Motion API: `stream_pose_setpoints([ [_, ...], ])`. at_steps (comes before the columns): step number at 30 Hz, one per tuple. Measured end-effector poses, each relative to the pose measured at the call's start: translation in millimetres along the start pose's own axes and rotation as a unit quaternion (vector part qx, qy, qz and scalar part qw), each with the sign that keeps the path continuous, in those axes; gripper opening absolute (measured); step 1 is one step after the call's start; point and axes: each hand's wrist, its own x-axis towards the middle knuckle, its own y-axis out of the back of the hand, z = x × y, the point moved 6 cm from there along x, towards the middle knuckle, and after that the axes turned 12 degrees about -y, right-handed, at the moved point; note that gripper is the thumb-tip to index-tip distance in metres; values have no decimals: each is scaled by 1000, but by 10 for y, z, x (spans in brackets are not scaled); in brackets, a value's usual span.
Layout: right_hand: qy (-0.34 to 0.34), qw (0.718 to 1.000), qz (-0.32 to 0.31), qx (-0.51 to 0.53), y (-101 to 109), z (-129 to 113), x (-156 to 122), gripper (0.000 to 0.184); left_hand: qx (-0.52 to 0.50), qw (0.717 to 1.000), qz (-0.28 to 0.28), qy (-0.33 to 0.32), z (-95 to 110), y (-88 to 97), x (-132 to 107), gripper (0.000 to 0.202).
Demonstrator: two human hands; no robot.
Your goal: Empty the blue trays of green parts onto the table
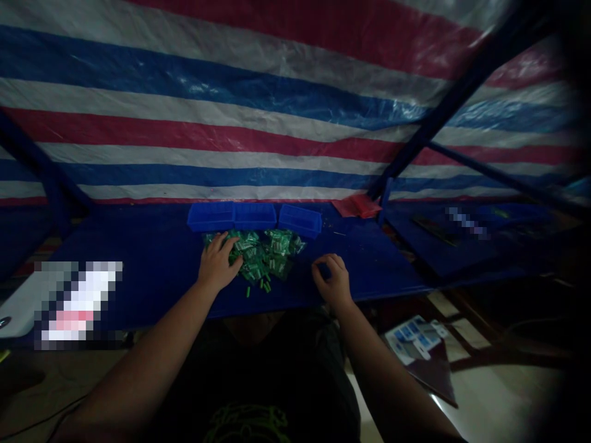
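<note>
Closest to me was my dark T-shirt with its green print, and my bare forearms reached out past it to a blue-topped table. My left hand lay on the near side of a heap of small green packets, its fingers spread and pressing on them, not visibly closed around any one packet. My right hand rested on the table just beside the heap, its fingers curled inward; I cannot tell whether they held anything small. A few loose green pieces lay at the heap's near edge.

Just beyond stood three blue plastic boxes in a row, with a flat red piece to their right. A blurred white object lay at the table's left, too obscured to name. Behind, a creased, glossy striped tarpaulin hung, crossed by dark blue metal bars. Blue-and-white cards lay on a dark sheet below the table, at right.
</note>
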Motion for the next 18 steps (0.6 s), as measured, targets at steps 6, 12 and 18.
stream_pose_setpoints([
  [6,-8,999,-40,11,-79,15,29,2,-3,1000,-22,9,25,-24,54,47],
  [12,-1,995,-98,-14,-161,-22,48,5,-14,999,-43,15,61,-9,105,53],
  [18,-13,993,-112,-29,-223,3,56,8,-24,998,-51,26,45,0,123,54],
])
